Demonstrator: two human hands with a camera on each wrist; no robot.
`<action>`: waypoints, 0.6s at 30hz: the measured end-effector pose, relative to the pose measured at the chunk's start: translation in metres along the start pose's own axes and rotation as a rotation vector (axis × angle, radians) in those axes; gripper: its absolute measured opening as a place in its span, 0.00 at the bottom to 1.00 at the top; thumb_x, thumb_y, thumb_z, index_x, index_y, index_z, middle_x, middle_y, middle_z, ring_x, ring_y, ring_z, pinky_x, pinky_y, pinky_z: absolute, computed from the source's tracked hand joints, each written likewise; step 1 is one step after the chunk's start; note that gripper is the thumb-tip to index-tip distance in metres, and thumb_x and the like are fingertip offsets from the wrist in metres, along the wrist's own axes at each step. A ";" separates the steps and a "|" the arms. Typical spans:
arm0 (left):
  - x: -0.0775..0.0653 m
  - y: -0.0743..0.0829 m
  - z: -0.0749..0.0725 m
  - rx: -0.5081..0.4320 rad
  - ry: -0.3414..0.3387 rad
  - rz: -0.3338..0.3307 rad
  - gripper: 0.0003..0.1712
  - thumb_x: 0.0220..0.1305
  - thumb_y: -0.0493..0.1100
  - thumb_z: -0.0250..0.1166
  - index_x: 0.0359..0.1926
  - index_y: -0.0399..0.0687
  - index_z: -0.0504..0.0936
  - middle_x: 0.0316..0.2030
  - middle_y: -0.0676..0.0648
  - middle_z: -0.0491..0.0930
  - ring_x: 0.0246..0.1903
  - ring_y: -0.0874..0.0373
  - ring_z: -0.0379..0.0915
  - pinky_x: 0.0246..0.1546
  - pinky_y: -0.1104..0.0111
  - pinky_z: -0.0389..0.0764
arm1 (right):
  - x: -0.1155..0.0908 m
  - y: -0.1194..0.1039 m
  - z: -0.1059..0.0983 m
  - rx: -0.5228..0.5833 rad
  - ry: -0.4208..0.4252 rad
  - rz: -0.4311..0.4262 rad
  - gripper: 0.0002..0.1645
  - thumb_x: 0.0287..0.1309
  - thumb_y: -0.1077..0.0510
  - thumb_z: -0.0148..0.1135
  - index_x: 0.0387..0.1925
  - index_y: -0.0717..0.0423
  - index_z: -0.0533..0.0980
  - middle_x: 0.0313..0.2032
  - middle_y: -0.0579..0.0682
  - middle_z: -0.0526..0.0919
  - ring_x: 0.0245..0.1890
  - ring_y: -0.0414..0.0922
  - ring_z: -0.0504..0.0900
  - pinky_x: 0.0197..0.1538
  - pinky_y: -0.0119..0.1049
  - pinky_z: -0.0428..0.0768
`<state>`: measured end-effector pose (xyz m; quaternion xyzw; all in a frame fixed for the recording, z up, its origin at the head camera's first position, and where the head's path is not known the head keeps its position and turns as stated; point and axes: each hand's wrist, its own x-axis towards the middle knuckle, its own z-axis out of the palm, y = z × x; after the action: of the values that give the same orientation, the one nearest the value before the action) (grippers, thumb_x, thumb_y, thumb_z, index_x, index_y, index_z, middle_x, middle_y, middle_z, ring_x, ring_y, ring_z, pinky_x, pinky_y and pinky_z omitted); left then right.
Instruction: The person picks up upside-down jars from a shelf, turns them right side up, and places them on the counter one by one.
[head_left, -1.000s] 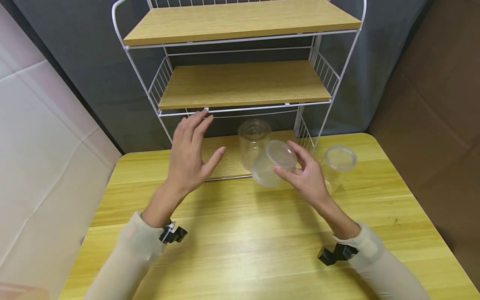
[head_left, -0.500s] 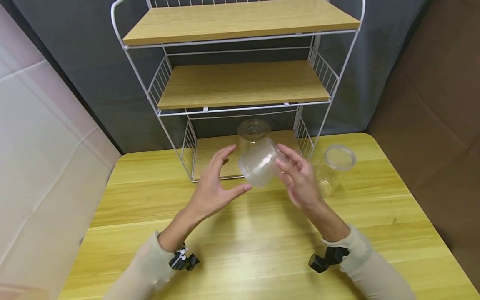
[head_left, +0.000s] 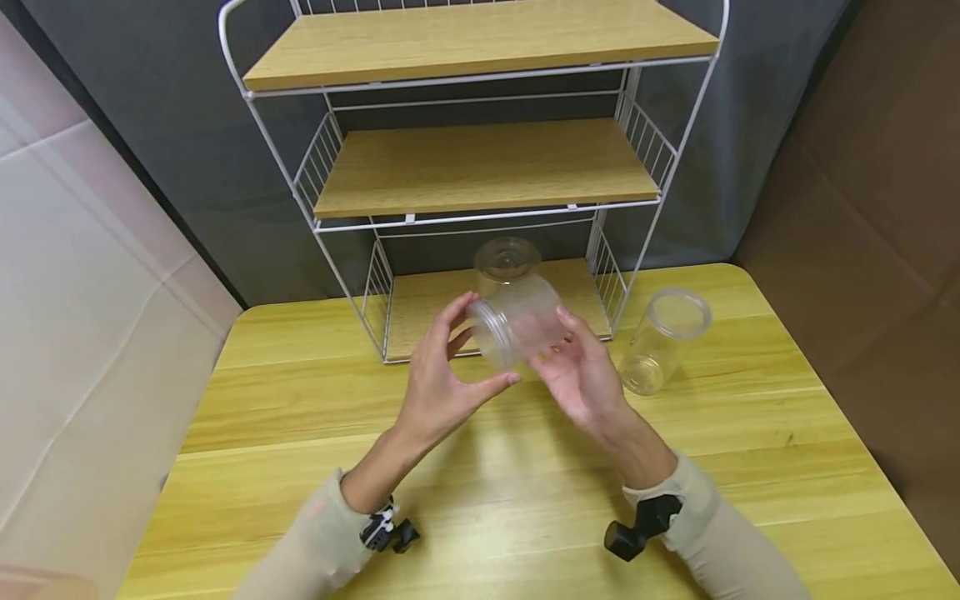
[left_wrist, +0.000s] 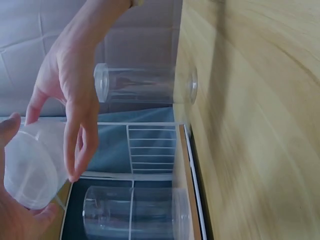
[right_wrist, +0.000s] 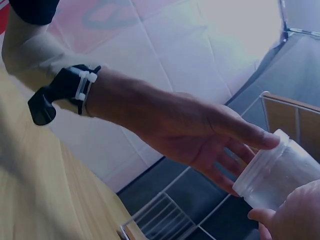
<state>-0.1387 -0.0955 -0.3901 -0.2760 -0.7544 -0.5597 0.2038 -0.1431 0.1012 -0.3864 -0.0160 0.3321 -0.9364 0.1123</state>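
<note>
Between my hands a clear plastic jar [head_left: 529,315] is held in the air, tipped on its side with its ridged lid end to the left. My left hand [head_left: 438,375] grips that lid end, thumb on one side and fingers on the other, as the right wrist view shows. Around the other end, my right hand [head_left: 585,367] holds the jar with its fingers and thumb. Another clear jar [head_left: 504,260] stands behind it on the bottom shelf, partly covered. To the right of the rack, a third clear jar [head_left: 660,346] stands upright on the table.
A white wire rack with a wooden top shelf [head_left: 480,42], middle shelf [head_left: 487,167] and bottom shelf [head_left: 427,292] stands at the table's back. The wooden table [head_left: 510,517] spreads in front. A brown panel [head_left: 870,208] is at right, a white one [head_left: 82,267] at left.
My right hand has carried the jar left and turned it from lid up to lid facing left. My left hand has come down and right from the rack to the jar's lid end.
</note>
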 end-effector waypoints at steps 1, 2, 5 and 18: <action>0.000 0.000 0.001 0.012 0.011 0.004 0.62 0.40 0.29 0.88 0.75 0.29 0.63 0.71 0.32 0.69 0.70 0.40 0.70 0.66 0.64 0.79 | 0.000 0.001 0.000 0.014 0.008 0.012 0.23 0.77 0.54 0.56 0.68 0.54 0.69 0.66 0.55 0.72 0.65 0.52 0.77 0.72 0.44 0.76; -0.001 0.000 0.002 0.022 0.020 0.009 0.62 0.40 0.29 0.88 0.75 0.30 0.63 0.71 0.33 0.69 0.69 0.41 0.70 0.66 0.64 0.79 | 0.000 0.001 0.000 0.019 0.015 0.021 0.24 0.78 0.54 0.55 0.69 0.54 0.67 0.68 0.56 0.70 0.67 0.53 0.76 0.71 0.44 0.76; -0.001 -0.001 0.003 0.051 0.036 0.017 0.60 0.41 0.30 0.88 0.74 0.31 0.65 0.70 0.33 0.70 0.68 0.42 0.71 0.64 0.64 0.80 | 0.000 0.003 0.000 0.039 0.019 0.051 0.28 0.79 0.53 0.52 0.74 0.53 0.62 0.72 0.57 0.66 0.71 0.55 0.71 0.71 0.45 0.77; -0.002 -0.002 -0.014 0.088 -0.032 -0.042 0.58 0.44 0.30 0.86 0.76 0.35 0.67 0.69 0.35 0.72 0.66 0.43 0.74 0.64 0.63 0.80 | 0.003 0.007 -0.019 -0.186 -0.101 0.077 0.24 0.80 0.56 0.48 0.71 0.58 0.71 0.70 0.54 0.73 0.70 0.51 0.74 0.75 0.50 0.71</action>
<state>-0.1380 -0.1095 -0.3888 -0.2598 -0.7871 -0.5254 0.1921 -0.1469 0.1068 -0.4054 -0.0608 0.4116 -0.8946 0.1630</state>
